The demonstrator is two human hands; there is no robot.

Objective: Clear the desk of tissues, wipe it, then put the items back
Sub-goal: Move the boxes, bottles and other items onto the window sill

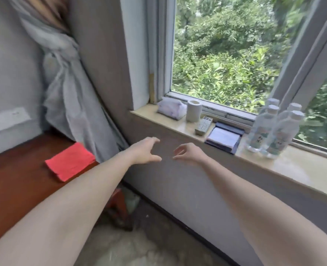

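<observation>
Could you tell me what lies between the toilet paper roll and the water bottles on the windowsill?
In the head view: a remote control and a notepad in its dark holder.

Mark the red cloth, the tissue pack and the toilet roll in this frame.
red cloth (pixel 70 162): head view, middle of its top face.
tissue pack (pixel 171 108): head view, centre of its top.
toilet roll (pixel 193 112): head view, its side wall.

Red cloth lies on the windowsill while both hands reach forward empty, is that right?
Not quite. The head view shows the red cloth on the brown desk, not the windowsill; the left hand and right hand do reach forward empty.
</observation>
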